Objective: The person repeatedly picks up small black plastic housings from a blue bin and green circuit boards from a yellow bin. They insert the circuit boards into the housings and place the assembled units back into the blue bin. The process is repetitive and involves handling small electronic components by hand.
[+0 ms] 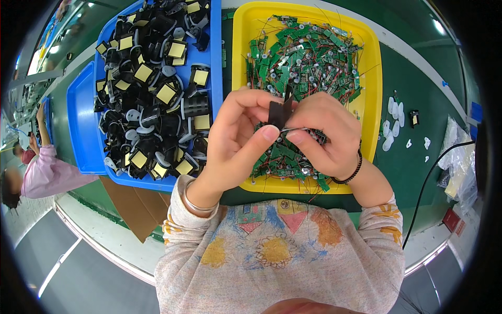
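Green table point(413, 83) underneath it all, and left of the yellow tray point(240, 63) lies the blue tray point(216, 57), loaded with black parts point(196, 107)! Inside the yellow tray, a heap of green circuit boards point(293, 47). Above it, the left hand point(235, 138) and right hand point(329, 133), both pinching one black piece point(276, 116) over the yellow tray's middle. Right of that tray, small white discs point(400, 112).

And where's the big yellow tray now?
In the head view, the yellow tray sits just right of the blue bin, with the left hand and right hand partly covering it.
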`<state>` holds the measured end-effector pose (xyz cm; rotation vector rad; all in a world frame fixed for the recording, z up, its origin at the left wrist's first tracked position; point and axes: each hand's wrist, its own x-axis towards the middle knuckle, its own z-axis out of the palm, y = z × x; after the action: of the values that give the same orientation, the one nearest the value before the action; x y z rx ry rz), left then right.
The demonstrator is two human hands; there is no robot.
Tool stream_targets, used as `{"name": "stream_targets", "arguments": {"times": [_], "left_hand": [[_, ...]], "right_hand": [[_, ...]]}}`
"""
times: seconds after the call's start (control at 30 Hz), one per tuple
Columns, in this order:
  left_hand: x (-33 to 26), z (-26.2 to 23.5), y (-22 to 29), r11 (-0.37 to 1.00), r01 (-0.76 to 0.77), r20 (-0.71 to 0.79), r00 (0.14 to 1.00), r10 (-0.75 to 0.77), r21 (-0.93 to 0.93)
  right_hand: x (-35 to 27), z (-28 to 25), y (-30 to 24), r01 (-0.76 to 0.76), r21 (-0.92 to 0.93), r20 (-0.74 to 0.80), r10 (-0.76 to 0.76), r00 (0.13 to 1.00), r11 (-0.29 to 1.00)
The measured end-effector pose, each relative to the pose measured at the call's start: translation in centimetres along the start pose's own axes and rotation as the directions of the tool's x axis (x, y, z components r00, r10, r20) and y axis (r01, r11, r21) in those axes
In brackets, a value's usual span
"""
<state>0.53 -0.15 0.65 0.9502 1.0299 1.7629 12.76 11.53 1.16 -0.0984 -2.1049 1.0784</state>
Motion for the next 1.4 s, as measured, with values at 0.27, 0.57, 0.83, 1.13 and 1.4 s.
{"name": "stream_targets", "arguments": {"times": [0.27,0.57,0.83,1.13,1.4], "left_hand": [[-0.3,0.3,0.0,0.998,0.004,-0.005,1.000,-0.004,-0.060],[0.2,0.0,0.1,0.991,0.034,-0.020,0.999,-0.032,0.130],[0.0,-0.6,0.5,0.948,0.033,-0.116,0.993,0.004,0.318],[0.5,-0.8,0.5,0.993,0.115,-0.143,0.983,-0.119,-0.041],[0.9,-1.1,0.6,0.892,0.279,-0.243,0.894,-0.376,-0.354]], "right_hand": [[-0.2,0.1,-0.1,0.016,-0.010,-0.011,-0.016,1.000,1.000],[-0.1,-0.7,0.1,-0.224,0.050,0.046,0.222,0.974,0.973],[-1.0,-0.9,0.5,-0.515,0.634,0.198,0.522,0.829,0.577],[-0.5,-0.7,0.0,-0.626,0.566,0.332,0.547,0.769,0.537],[-0.3,-0.9,0.0,-0.630,0.630,0.318,0.589,0.743,0.454]]}}
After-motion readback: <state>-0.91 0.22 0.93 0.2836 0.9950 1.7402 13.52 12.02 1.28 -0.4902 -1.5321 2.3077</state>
